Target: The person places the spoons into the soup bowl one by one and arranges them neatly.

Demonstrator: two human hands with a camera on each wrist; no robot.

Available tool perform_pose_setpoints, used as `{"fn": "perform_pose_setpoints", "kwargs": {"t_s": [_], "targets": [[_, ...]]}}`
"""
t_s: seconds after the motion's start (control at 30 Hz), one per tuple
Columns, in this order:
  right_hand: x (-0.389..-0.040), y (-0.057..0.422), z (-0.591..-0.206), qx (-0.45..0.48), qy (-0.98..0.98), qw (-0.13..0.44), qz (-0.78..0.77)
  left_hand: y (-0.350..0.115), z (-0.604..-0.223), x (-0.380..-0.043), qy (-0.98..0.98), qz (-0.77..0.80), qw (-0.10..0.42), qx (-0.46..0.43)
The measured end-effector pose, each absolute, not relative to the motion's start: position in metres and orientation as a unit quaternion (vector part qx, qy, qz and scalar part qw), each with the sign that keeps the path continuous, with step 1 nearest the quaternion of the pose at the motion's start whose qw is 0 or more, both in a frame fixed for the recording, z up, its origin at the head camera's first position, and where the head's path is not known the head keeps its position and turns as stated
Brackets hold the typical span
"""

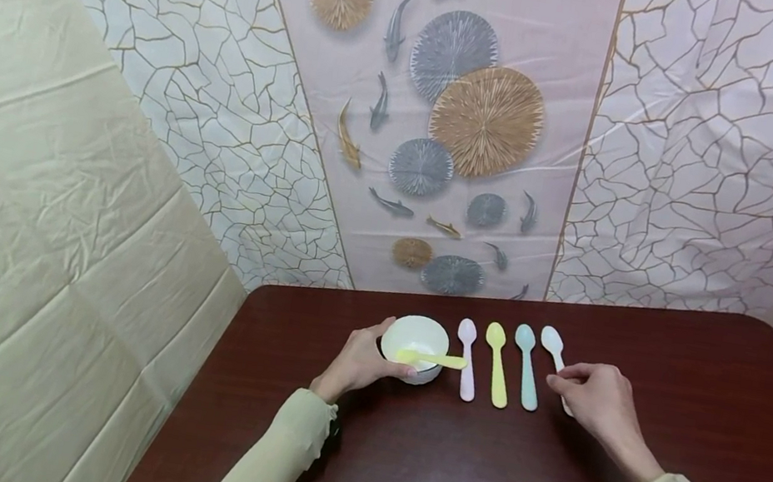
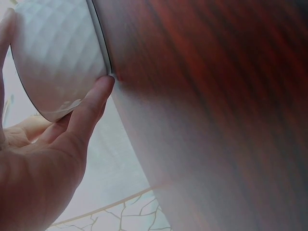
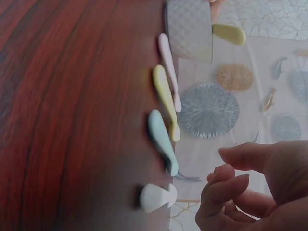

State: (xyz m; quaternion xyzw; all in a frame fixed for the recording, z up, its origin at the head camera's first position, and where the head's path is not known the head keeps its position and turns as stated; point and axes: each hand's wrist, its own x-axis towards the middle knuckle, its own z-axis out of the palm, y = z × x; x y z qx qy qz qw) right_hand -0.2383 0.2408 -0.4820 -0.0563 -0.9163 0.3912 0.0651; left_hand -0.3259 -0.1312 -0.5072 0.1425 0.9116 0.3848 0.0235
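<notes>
My left hand (image 1: 361, 362) holds a small white bowl (image 1: 427, 330) by its sides, thumb at the front and fingers behind. A yellow spoon (image 1: 439, 360) lies across the bowl, its handle past the rim. In the left wrist view the dimpled outer wall (image 2: 60, 53) sits between thumb and fingers. My right hand (image 1: 600, 401) hovers over the handle end of a white spoon (image 1: 553, 343), which lies on the table. In the right wrist view its fingers are loosely bent, a gap between thumb and forefinger, nothing between them, apart from the white spoon (image 3: 156, 197).
Between bowl and right hand, a pink spoon (image 1: 464, 354), a second yellow spoon (image 1: 498, 364) and a light blue spoon (image 1: 526, 368) lie in a row on the dark red-brown table (image 1: 455, 479). A patterned cloth wall (image 1: 468, 203) rises behind the table's far edge.
</notes>
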Motion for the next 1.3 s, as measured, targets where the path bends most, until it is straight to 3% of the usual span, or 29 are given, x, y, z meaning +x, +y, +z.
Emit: {"fn": "perform_pose_setpoints", "kwargs": {"t_s": [0.6, 1.03, 1.3], "targets": [[-0.242, 0.256, -0.500, -0.036, -0.939, 0.105, 0.326, -0.131, -0.505, -0.324, 0.915, 0.378, 0.025, 0.137], [-0.245, 0.263, -0.509, -0.042, -0.941, 0.101, 0.320, -0.130, -0.505, -0.325, 0.918, 0.373, 0.022, 0.135], [-0.246, 0.265, -0.508, -0.057, -0.942, 0.062, 0.324, -0.130, -0.505, -0.326, 0.917, 0.373, 0.020, 0.138]]}}
